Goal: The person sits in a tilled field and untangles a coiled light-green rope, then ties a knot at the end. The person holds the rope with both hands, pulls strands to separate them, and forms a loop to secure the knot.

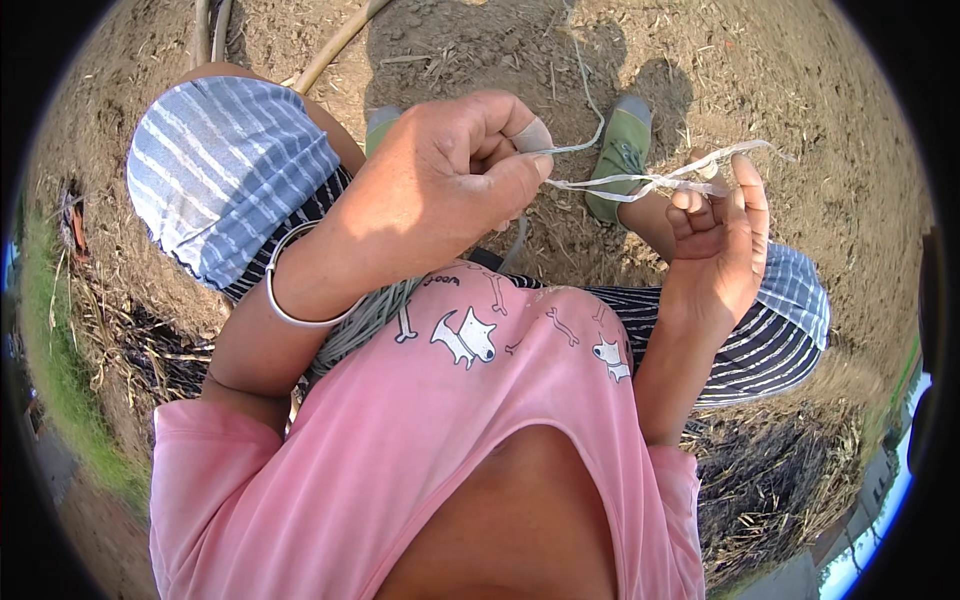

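Note:
My left hand (450, 165) is closed, thumb and forefinger pinching white string. A wrap of pale tape or cloth covers its forefinger tip. Two strands of the white string (597, 187) stretch across to my right hand (718, 240), crossing just before it. There the string lies at the curled fingers, palm turned up, with frayed loose ends sticking out beyond. A thin pale green cord (590, 95) leaves the left fingertips and curves away over the soil. Below my left forearm, a bundle of grey-green cord (365, 325) rests against my lap, partly hidden.
Green shoes (625, 140) stand on bare soil (790, 110) strewn with straw. Wooden poles (335, 45) lie at the far left. My knees, under striped blue cloth (225, 160), flank the hands. Dry and dark straw (780, 480) lies on both sides; grass (65, 350) grows at left.

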Motion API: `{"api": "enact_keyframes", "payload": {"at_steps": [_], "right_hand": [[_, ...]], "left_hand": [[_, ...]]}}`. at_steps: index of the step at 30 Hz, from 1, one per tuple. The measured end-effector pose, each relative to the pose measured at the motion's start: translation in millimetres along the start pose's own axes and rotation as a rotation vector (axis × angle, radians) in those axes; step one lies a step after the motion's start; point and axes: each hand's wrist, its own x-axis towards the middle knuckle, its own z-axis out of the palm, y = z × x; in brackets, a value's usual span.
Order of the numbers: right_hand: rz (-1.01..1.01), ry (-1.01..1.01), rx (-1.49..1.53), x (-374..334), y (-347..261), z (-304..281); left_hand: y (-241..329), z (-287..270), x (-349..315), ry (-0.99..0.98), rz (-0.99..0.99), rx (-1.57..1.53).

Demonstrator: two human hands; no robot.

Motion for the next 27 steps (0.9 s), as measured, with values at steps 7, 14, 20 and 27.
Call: {"api": "enact_keyframes", "payload": {"at_steps": [7,14,20,27], "right_hand": [[-0.183,-0.136,-0.518,-24,10,27],[-0.063,-0.350,-0.502,-30,11,36],[0.072,-0.367,-0.395,-33,17,45],[0.311,-0.441,-0.307,-35,17,45]], "left_hand": [[3,-2,2,0.010,0.069,-0.016],[3,-3,1,-0.017,0.070,-0.013],[2,-2,2,-0.078,0.048,-0.085],[0,-2,1,-0.089,0.058,-0.101]]}}
